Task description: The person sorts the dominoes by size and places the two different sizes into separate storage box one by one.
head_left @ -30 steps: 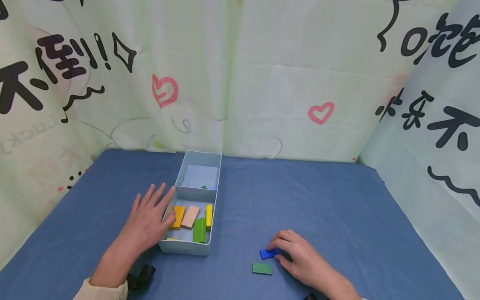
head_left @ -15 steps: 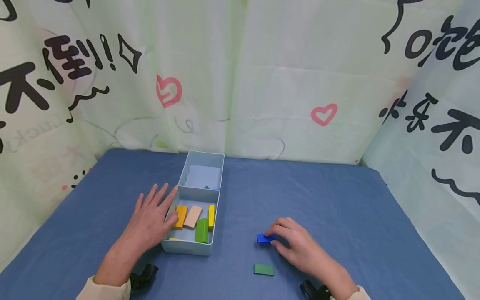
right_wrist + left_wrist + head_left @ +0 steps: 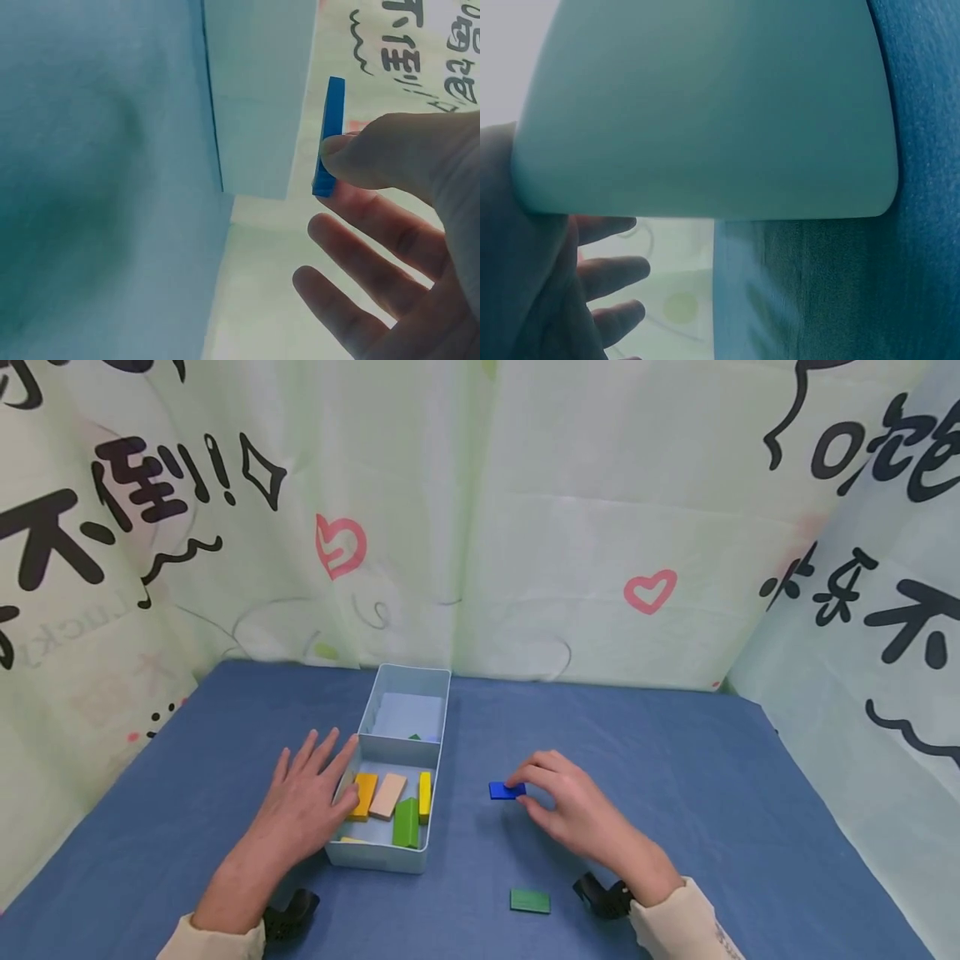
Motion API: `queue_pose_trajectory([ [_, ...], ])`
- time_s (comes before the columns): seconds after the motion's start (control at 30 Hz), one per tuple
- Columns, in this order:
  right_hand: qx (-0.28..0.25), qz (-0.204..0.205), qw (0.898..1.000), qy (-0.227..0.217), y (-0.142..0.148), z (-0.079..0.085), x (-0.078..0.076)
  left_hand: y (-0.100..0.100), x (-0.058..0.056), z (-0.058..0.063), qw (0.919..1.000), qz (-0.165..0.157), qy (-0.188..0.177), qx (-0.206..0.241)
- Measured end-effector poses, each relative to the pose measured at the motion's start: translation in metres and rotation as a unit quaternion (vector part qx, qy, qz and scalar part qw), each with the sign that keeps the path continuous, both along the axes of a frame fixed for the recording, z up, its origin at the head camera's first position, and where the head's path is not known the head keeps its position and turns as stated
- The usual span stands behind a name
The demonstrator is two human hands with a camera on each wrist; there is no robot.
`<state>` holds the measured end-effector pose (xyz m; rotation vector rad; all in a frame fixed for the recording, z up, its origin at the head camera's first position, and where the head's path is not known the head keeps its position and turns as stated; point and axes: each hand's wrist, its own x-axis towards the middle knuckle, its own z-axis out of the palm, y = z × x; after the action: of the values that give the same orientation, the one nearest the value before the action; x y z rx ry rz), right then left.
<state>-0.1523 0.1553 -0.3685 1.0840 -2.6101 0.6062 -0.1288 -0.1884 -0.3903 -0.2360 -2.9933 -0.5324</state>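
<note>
Between thumb and index finger, my right hand point(image 3: 577, 810) pinches a flat blue block point(image 3: 498, 791), raised above the cloth to the right of the box. The right wrist view shows the blue block point(image 3: 335, 109) edge-on, the other fingers apart from it. My left hand point(image 3: 300, 806) rests at the left wall of a two-part light blue box point(image 3: 378, 858), fingers straight and spread, thumb over the rim. The near compartment holds an orange block point(image 3: 366, 793), a tan block point(image 3: 388, 796), a green block point(image 3: 406, 823) and a yellow block point(image 3: 425, 797). The box's outer side point(image 3: 705, 112) fills much of the left wrist view.
A flat green block point(image 3: 529, 901) lies on the blue tablecloth point(image 3: 637, 760) near the front. In the far compartment, only a bit of a green piece point(image 3: 415, 737) shows over the divider. Printed curtains point(image 3: 555, 527) stand behind and at the sides.
My right hand has lifted the blue block off the cloth and carried it away from me and left, toward the box. The left hand stays at the box.
</note>
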Motion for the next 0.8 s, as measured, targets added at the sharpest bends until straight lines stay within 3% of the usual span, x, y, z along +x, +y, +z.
queue_pose_trajectory([
  [0.17,-0.02,-0.012,0.999,-0.032,-0.009,0.003,-0.01,0.001,0.0,-0.001,1.0,0.002,0.005,-0.003],
  [0.8,-0.038,-0.033,0.996,-0.067,-0.054,0.013,-0.046,0.0,0.001,-0.002,0.9999,-0.002,0.011,0.005],
])
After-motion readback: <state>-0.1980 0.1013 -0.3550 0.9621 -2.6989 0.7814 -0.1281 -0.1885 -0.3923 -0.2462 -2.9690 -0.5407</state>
